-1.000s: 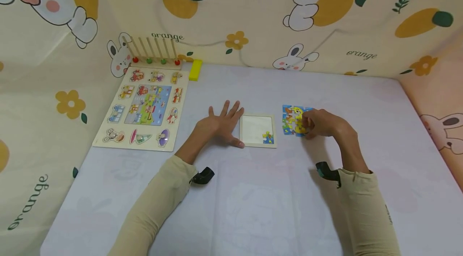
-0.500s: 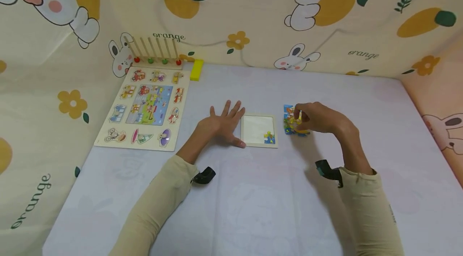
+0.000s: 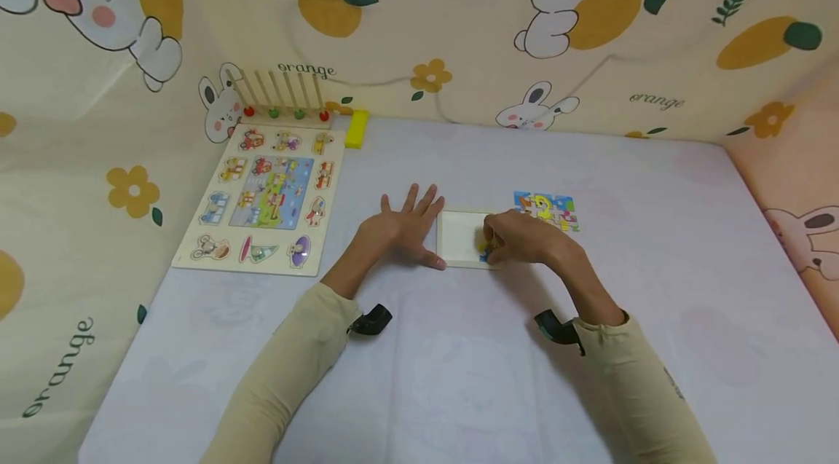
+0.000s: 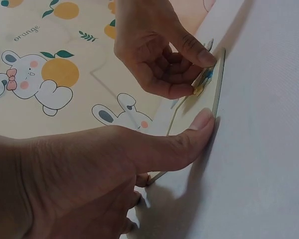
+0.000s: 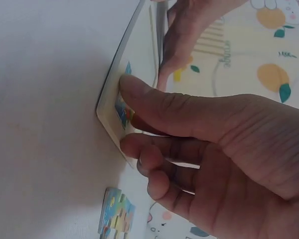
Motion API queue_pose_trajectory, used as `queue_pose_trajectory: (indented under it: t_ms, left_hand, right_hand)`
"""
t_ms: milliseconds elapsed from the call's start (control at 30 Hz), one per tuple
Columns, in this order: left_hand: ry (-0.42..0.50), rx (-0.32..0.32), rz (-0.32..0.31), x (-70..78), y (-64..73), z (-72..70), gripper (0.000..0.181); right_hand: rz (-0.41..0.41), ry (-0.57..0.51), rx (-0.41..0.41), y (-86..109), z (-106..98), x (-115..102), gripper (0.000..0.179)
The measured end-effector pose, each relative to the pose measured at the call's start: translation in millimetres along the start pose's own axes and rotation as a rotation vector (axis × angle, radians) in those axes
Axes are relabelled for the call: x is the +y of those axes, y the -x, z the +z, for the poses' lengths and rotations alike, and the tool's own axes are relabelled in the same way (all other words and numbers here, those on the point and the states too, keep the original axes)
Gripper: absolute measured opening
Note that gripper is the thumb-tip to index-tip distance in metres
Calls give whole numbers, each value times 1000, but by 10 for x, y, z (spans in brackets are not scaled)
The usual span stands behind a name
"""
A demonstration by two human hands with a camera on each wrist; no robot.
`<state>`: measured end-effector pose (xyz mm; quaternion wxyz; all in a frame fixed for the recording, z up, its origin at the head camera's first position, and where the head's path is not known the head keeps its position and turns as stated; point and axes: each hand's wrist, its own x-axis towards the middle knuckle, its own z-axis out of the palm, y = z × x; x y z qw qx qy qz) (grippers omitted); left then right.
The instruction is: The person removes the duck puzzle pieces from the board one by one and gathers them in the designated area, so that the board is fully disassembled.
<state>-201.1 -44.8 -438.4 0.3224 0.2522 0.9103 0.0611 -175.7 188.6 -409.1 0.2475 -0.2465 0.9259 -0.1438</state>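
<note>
A small square puzzle tray (image 3: 459, 238) with a pale rim lies on the table. My left hand (image 3: 401, 231) rests spread at its left side, with the thumb on the rim in the left wrist view. My right hand (image 3: 527, 238) is over the tray's right part and pinches a jigsaw piece (image 4: 200, 89) between thumb and fingers. Beneath it, blue and yellow pieces (image 5: 122, 110) show in the tray's near right corner, partly hidden by the fingers. Right of the tray lies a block of joined jigsaw pieces (image 3: 557, 212), its near left part hidden by the right hand.
A large wooden peg puzzle board (image 3: 252, 245) with vehicle and toy pictures lies at the left. Behind it stands a rack of wooden rods (image 3: 282, 94) with red and green beads. A yellow block (image 3: 356, 129) sits beside it. Patterned cloth (image 3: 472, 27) hangs behind the table.
My right hand has taken a piece from the near side of the jigsaw block and moved left over the tray. The left hand stays in place.
</note>
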Motion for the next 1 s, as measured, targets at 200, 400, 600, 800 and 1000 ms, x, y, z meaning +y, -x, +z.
queue_pose_trajectory:
  t_ms: [200,400,600,800,1000]
  left_hand:
    - [-1,15,-11,5,5,0,125]
    - [-14,14,-21,-13,4,0,125]
    - [0,15,-6,-18,-1,4,126]
    - [10,14,0,-12,0,-20,125]
    - [13,2,-6,-25,7,-19,125]
  right_hand:
    - [-55,-31,65,-1,16,35,32]
    - [-148,-124,107,50,-17,106,24]
    - [-72,-201,234,299,-199,315,16]
    - [61,-187,289,604,-379,682,14]
    - [152,-197,189,694,-348,1038,14]
